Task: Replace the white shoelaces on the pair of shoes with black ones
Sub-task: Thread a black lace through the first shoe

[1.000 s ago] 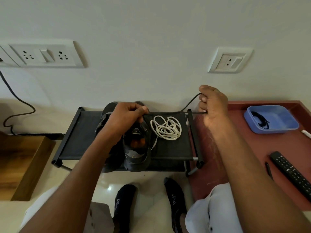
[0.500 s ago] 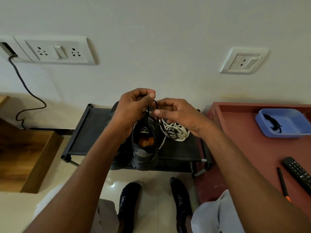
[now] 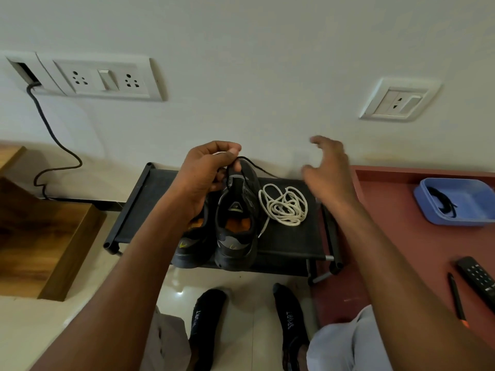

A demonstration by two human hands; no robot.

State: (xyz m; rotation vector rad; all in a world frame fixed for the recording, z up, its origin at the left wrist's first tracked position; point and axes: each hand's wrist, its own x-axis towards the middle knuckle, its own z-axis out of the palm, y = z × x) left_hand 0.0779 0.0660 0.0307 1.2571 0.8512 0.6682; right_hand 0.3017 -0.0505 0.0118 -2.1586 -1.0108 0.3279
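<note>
Two black shoes stand side by side on a low black rack (image 3: 139, 210). The right shoe (image 3: 237, 223) shows fully; the left shoe (image 3: 191, 242) is partly hidden under my left forearm. My left hand (image 3: 209, 172) pinches a black lace (image 3: 254, 163) above the right shoe's tongue; the lace trails right toward the wall. My right hand (image 3: 328, 172) hovers over the rack's right end, fingers spread, holding nothing. A loose white lace (image 3: 284, 204) lies coiled on the rack beside the right shoe.
A red-brown table (image 3: 388, 236) stands to the right with a blue tray (image 3: 460, 199) holding another black lace, a remote (image 3: 479, 279) and a pen (image 3: 456, 298). A wooden shelf (image 3: 40, 236) is at left. My socked feet (image 3: 209, 317) rest on the tiled floor.
My right hand has let go of the black lace and moved right, opening its fingers. My left hand keeps its pinch on the lace above the shoe.
</note>
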